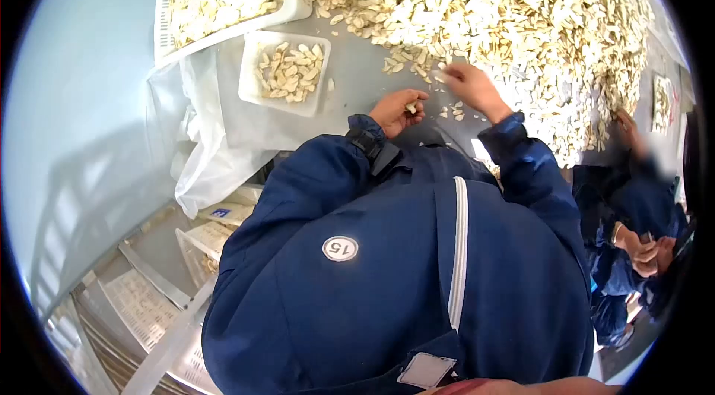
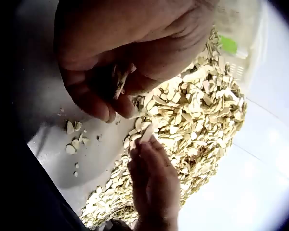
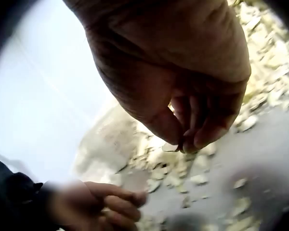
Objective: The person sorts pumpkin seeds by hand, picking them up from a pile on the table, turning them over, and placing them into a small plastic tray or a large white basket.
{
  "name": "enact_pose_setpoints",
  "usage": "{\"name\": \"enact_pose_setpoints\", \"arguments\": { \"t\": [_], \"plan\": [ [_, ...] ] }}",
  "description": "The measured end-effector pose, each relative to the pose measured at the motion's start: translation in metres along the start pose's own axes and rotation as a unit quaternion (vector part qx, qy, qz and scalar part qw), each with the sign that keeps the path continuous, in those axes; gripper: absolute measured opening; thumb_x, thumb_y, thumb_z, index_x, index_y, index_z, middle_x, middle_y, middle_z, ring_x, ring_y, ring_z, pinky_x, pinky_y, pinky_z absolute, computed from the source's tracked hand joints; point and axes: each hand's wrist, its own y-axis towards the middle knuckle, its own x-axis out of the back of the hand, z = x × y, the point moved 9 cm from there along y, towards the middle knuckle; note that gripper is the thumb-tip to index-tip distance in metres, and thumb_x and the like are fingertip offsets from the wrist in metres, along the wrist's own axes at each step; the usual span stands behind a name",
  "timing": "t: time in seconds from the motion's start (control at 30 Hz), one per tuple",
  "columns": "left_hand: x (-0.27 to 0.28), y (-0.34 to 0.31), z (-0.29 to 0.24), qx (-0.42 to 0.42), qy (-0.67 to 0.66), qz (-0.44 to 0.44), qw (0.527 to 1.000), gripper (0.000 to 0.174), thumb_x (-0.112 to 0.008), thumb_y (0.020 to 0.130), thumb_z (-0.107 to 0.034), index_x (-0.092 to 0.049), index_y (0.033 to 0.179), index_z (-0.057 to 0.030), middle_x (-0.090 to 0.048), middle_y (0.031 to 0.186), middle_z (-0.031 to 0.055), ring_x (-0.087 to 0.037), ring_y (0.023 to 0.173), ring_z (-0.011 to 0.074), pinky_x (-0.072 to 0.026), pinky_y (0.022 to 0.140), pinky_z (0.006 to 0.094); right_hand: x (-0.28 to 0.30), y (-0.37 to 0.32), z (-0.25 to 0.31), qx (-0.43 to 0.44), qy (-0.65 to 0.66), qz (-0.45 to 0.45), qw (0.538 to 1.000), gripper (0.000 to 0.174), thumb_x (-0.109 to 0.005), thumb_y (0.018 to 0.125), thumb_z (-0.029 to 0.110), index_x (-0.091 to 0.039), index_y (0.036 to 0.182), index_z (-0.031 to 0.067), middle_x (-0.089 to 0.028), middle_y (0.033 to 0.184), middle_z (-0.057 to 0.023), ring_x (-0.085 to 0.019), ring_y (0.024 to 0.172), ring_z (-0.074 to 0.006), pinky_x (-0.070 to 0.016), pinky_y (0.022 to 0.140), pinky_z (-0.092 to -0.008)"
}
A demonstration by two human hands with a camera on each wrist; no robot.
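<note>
My left hand [image 1: 398, 112] is close to the table's near edge, with curled fingers round a few pale dried slices [image 2: 123, 79]; the fingers partly hide them. To its right and a little farther out, my right hand [image 1: 477, 89] reaches to the near fringe of a big heap of the same slices [image 1: 491, 7]. Between thumb and fingertips it pinches one thin slice [image 2: 147, 134], whose edge also shows in the right wrist view. Several loose slices [image 1: 450, 110] lie on the grey tabletop between the hands.
A small white tray [image 1: 248, 71] of slices stands left of my hands, with a larger white basket [image 1: 161, 30] of slices behind it. Clear plastic sheeting [image 1: 205, 171] hangs at the table's left edge. On the right, another person's hand [image 1: 631, 134] touches the heap.
</note>
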Motion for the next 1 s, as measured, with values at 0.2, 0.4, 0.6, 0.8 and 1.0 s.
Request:
{"name": "enact_pose_setpoints", "arguments": {
  "t": [0.2, 0.4, 0.6, 0.8, 1.0],
  "plan": [
    [0.025, -0.009, 0.004, 0.002, -0.017, -0.043, 0.999, 0.02, -0.053, 0.102, -0.022, -0.061, 0.107, -0.0038, -0.06, 0.084, 0.0032, -0.059, 0.077, 0.0142, -0.0524, 0.07, 0.0277, -0.05, -0.007, 0.136, 0.197, 0.278, 0.127, 0.932, 0.033, -0.06, 0.099, 0.014, -0.06, 0.13, 0.0028, -0.069, 0.117, -0.0094, -0.065, 0.11, -0.0171, -0.051, 0.095, -0.0304],
    [0.022, -0.009, -0.002, -0.036, -0.05, 0.005, 0.998, 0.025, -0.056, 0.1, -0.024, -0.063, 0.112, -0.0034, -0.061, 0.087, 0.0022, -0.059, 0.077, 0.0157, -0.0513, 0.069, 0.0279, -0.047, -0.029, -0.035, 0.02, -0.001, 0.143, 0.989, 0.027, -0.068, 0.089, 0.019, -0.069, 0.113, 0.0058, -0.073, 0.099, -0.0095, -0.068, 0.092, -0.02, -0.0531, 0.083, -0.032],
    [0.018, 0.001, -0.007, -0.023, -0.017, 0.016, 0.999, 0.027, -0.056, 0.101, -0.024, -0.062, 0.115, -0.0022, -0.061, 0.088, 0.0014, -0.061, 0.079, 0.0148, -0.0529, 0.072, 0.0277, 0.027, -0.09, -0.164, -0.122, -0.021, -0.084, 0.989, 0.024, -0.062, 0.088, 0.02, -0.07, 0.107, 0.0073, -0.072, 0.092, -0.0146, -0.07, 0.084, -0.0293, -0.0547, 0.078, -0.0388],
    [0.004, 0.007, -0.014, -0.029, 0.004, 0.031, 0.999, 0.027, -0.055, 0.102, -0.024, -0.062, 0.117, -0.0028, -0.062, 0.09, 0.0013, -0.061, 0.081, 0.0144, -0.0531, 0.073, 0.0275, 0.097, -0.048, -0.088, -0.021, -0.082, -0.318, 0.944, 0.037, -0.059, 0.087, 0.014, -0.066, 0.123, 0.0165, -0.06, 0.129, -0.0158, -0.059, 0.114, -0.0364, -0.049, 0.097, -0.042],
    [-0.012, 0.001, -0.021, -0.02, 0.019, 0.027, 0.999, 0.027, -0.051, 0.104, -0.024, -0.06, 0.118, -0.0029, -0.061, 0.089, 0.0011, -0.06, 0.081, 0.0135, -0.052, 0.073, 0.0271, 0.057, -0.019, -0.077, 0.068, -0.195, -0.221, 0.953, 0.041, -0.059, 0.084, 0.008, -0.068, 0.122, 0.0188, -0.053, 0.143, -0.013, -0.048, 0.129, -0.0372, -0.0417, 0.11, -0.0408]
  ]
}}
